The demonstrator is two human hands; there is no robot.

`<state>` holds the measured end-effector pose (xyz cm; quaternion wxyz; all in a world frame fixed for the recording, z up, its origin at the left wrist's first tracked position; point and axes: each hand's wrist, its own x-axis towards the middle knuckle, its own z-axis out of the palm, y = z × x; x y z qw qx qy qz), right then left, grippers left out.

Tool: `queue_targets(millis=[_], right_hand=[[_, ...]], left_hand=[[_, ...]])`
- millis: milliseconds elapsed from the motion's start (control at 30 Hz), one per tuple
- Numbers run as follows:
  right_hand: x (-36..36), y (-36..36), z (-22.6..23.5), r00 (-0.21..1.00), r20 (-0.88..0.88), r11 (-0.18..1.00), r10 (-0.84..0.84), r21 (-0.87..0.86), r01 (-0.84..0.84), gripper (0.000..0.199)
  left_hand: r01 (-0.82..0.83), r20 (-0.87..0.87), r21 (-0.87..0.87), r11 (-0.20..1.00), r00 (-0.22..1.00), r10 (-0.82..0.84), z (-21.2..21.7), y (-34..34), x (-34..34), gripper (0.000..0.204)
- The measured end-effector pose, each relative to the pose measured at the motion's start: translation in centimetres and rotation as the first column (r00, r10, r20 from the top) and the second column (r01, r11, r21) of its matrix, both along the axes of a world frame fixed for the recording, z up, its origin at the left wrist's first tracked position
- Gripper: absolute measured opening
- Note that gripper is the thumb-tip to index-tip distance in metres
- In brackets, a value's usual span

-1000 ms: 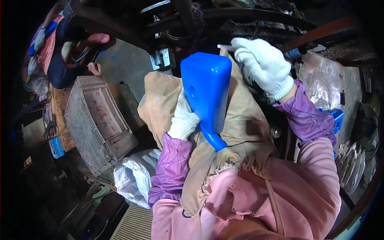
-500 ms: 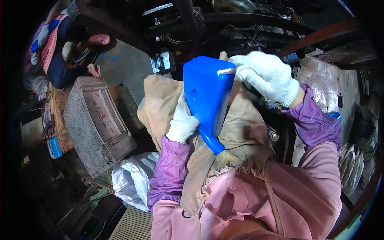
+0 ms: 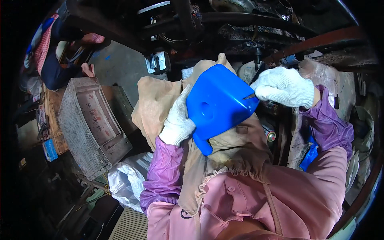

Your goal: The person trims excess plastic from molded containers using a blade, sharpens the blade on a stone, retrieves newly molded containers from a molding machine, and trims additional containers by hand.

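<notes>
A blue hollow plastic piece [image 3: 218, 98] with a boxy body, a round dimple and a short stub at its lower end is tilted above my lap. My left hand [image 3: 178, 120], in a white knit glove, grips its left side; some fingers are hidden behind it. In my gloved right hand [image 3: 285, 86], closed in a pinch, is a small knife [image 3: 250, 96]. Only its thin blade shows, lying against the blue piece's upper right edge; the handle is hidden in the glove.
A tan apron [image 3: 156, 104] covers my lap. To the left are a worn wooden crate [image 3: 92, 128], a white plastic sack [image 3: 126, 180] and a seated person [image 3: 54, 60]. Dark machinery [image 3: 240, 30] stands ahead. A spray can [image 3: 271, 136] and a blue scrap [image 3: 309, 155] lie right.
The blue piece has turned so its broad dimpled face shows more, its far end swinging right. My right hand has moved right and slightly down, with the blade still at the piece's edge.
</notes>
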<state>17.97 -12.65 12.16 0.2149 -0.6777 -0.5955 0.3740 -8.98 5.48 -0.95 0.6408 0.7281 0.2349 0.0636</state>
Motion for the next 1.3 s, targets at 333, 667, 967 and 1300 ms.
queue_targets(millis=[333, 667, 967, 1300], right_hand=[[1.5, 5.5, -1.6, 0.999, 0.052, 0.98, 0.007, -0.201, 0.003, 0.03], [0.8, 5.5, -3.2, 0.927, -0.047, 0.909, -0.373, -0.22, 0.355, 0.037], [-1.5, -0.6, -5.3, 0.417, -0.658, 0.741, -0.627, -0.338, 0.58, 0.044], [-3.9, -8.0, -9.8, 0.108, -0.907, 0.667, -0.408, -0.215, 0.713, 0.045]], left_hand=[[0.067, -0.025, 0.178, 0.982, 0.998, -0.064, 0.9, -0.2, 0.0, 0.071], [0.012, 0.059, 0.02, 1.0, 0.998, -0.013, -1.2, -0.4, -0.7, 0.075], [0.105, -0.059, 0.444, 0.89, 0.994, -0.088, 3.4, -0.7, 0.5, 0.078], [0.392, -0.232, 0.581, 0.714, 0.92, -0.316, 8.0, -0.6, 1.5, 0.093]])
